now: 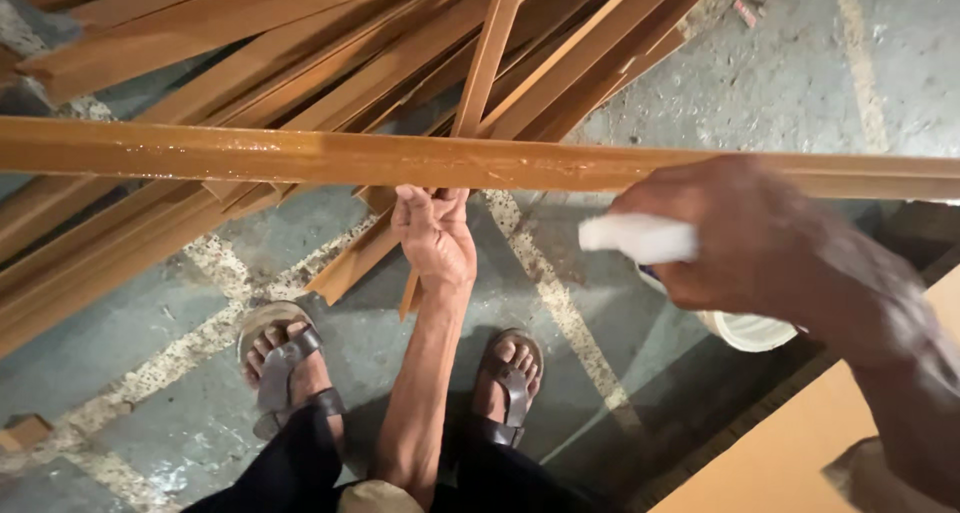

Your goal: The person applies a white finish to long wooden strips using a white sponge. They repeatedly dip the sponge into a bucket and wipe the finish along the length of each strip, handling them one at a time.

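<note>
Long wooden strip [300, 156] lay level across the view, held at about knee height above the floor, both ends running out of frame. Its top face looked wet and glossy, as if freshly coated.

Left hand [434, 235] reached up from below at mid-length, fingers [428, 201] curled against the underside of the strip, gripping it there. Right hand [745, 238] sat just beneath the strip further along, blurred, fingers clenched around a white pad [637, 238], possibly a cloth or sponge; exact kind could not be told. The pad was near the strip's lower edge, though contact could not be judged.

Handling, as a judgement: the strip looked light and stiff enough for one hand, yet so long and slender that it would likely sag or swing if gripped near an end. The middle, from beneath, seemed the sound place to hold. The wet face would probably be slippery and mark easily, so the dry underside and edges were better for fingers.

A white bucket [750, 330] stood on the floor under the right hand. A loose heap of similar wooden strips [300, 43] lay fanned behind. Floor [780, 83] was grey concrete, stained, with pale painted lines. Sandalled feet [290, 368] stood apart below. A tan board [800, 453] filled the lower right corner. Light was dim and warm.
</note>
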